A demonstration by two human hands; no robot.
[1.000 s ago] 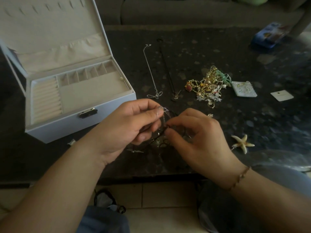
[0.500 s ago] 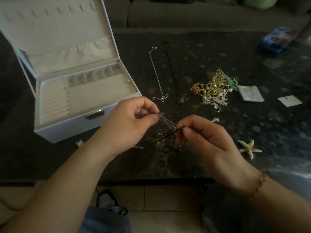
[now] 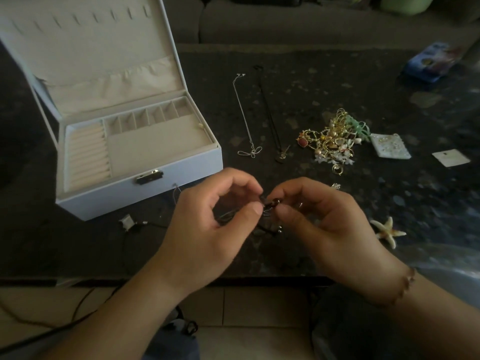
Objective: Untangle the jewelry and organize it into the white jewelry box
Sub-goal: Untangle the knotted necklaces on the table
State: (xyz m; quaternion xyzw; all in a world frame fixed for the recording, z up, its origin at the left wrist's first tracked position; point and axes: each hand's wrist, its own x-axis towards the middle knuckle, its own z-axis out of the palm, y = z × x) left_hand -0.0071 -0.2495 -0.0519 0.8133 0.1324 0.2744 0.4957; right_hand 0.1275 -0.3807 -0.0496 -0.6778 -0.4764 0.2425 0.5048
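Table (image 3: 337, 81): dark and speckled, and all my jewelry lies on it.
Box (image 3: 140, 188): the white box sits at the far left with its lid up. Its little rooms look bare, so I think nothing is put away yet.
My left hand (image 3: 207, 227): my thumb and first finger pinch tight on the dark knot.
My right hand (image 3: 330, 224): my fingertips pinch the same knot from the right, very close to my left fingers.
Gold pile (image 3: 330, 141): a big messy clump at the far right, still all mixed up. That is most of the work left.
Silver chain (image 3: 245, 118): laid out straight just right of the box. It looks done but is not in the box.
Black cord (image 3: 268, 113): straight too, beside the silver chain.
Dark knot (image 3: 268, 205): small black strings with tiny beads, near the table's near edge, between my hands. I am still working it loose.
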